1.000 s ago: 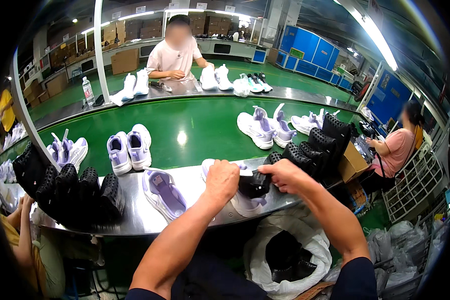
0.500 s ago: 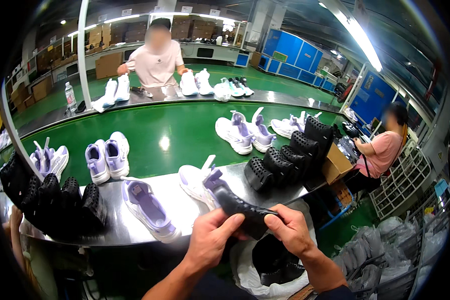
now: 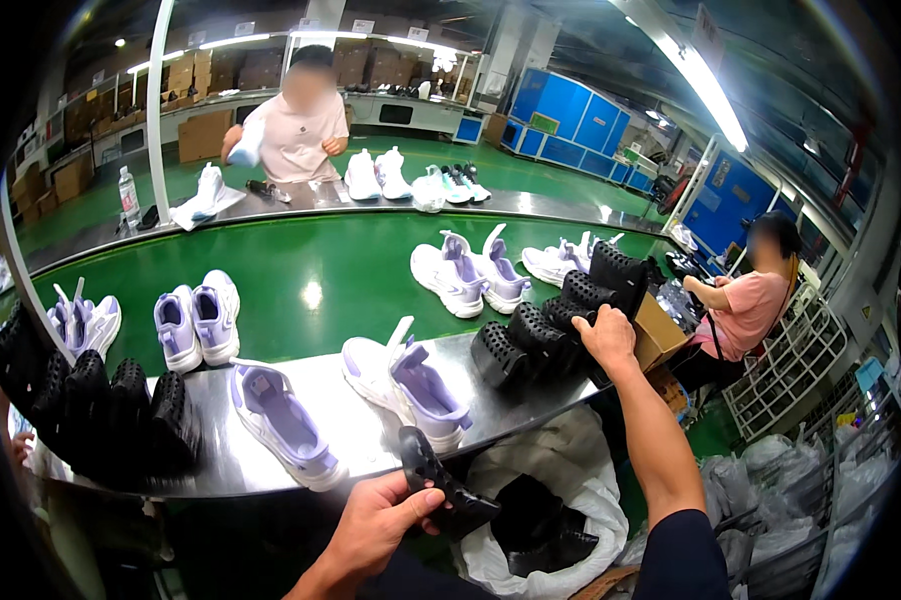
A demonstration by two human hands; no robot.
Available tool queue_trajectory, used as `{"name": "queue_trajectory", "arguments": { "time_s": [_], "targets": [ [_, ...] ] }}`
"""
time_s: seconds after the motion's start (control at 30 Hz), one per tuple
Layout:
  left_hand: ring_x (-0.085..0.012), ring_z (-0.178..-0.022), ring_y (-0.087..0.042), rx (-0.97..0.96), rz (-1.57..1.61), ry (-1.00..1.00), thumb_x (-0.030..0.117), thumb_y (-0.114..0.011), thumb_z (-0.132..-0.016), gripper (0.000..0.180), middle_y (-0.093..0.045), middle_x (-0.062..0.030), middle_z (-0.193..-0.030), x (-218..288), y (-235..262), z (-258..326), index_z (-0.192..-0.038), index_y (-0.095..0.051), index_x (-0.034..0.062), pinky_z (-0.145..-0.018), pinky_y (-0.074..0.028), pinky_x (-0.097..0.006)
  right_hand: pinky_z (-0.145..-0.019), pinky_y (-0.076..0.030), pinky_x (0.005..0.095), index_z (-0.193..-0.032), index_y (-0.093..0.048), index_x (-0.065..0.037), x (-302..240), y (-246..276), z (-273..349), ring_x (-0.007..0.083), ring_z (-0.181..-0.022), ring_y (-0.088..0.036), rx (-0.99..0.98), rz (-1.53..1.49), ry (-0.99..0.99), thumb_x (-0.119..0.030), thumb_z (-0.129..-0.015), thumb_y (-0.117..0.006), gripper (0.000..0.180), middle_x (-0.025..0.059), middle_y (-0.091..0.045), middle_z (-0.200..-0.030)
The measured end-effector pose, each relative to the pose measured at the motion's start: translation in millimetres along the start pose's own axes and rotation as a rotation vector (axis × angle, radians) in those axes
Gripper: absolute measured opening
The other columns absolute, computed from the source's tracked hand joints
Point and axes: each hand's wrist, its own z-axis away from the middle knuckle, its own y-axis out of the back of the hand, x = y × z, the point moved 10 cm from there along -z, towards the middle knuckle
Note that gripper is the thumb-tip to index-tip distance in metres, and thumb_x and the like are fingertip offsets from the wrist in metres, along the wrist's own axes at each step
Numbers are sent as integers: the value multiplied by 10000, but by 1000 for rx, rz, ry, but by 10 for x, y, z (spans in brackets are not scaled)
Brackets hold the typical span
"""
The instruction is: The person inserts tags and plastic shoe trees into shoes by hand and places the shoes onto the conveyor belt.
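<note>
In my left hand (image 3: pixel 373 522) is a black perforated shoe insert (image 3: pixel 453 500), gripped between thumb and fingers below the bench's front edge. My right hand (image 3: pixel 613 340) reaches to the row on the right, its curled fingers on another black perforated insert (image 3: pixel 569 318); the fingertips are partly hidden. More such inserts (image 3: pixel 499 352) stand beside it. Closest to my left hand on the metal bench (image 3: pixel 196 440) is a white and lilac sneaker (image 3: pixel 426 390) with its tongue pulled up, its mate pressed against it. Another sneaker (image 3: pixel 289 432) lies to the left.
A white sack (image 3: pixel 599 460) holding black pieces stands below the bench. More inserts (image 3: pixel 126 400) crowd the left end. Sneaker pairs (image 3: pixel 199 318) sit on the green belt (image 3: pixel 351 260). One co-worker (image 3: pixel 301 140) lifts a shoe across it; another (image 3: pixel 761 300) works at right beside a carton (image 3: pixel 661 335).
My right hand has let go of the insert both hands held and moved up and right to the row. My left hand has drawn that insert lower. The co-worker opposite has raised a shoe.
</note>
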Motion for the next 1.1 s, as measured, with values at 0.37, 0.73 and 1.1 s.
{"name": "queue_trajectory", "arguments": {
  "time_s": [0.37, 0.73, 1.1],
  "targets": [
    [-198, -893, -701, 71, 319, -180, 127, -608, -1032, 169, -716, -99, -1012, 287, 58, -309, -1093, -675, -16, -765, -597, -356, -720, -536, 366, -1138, -655, 31, -1736, 829, 2058, 281, -762, -679, -465, -896, 497, -342, -936, -742, 433, 173, -688, -885],
    [-434, -1063, -606, 708, -1261, -589, 356, -722, -894, 489, -633, -292, -1121, 1121, 305, -1067, -1168, -630, -39, -893, -497, -537, -621, -501, 446, -808, -674, 58, -1546, 420, 1116, 388, -656, -654, -524, -601, 491, -373, -919, -703, 446, 244, -654, -724],
    [-360, -862, -703, 322, -1186, -514, 131, -673, -877, 183, -723, -204, -896, 677, 575, -1864, -1028, -757, 70, -765, -538, -423, -783, -570, 482, -912, -720, 31, -2403, -292, 1328, 423, -876, -711, -498, -362, 621, -175, -854, -671, 219, 258, -716, -871]
  ]
}}
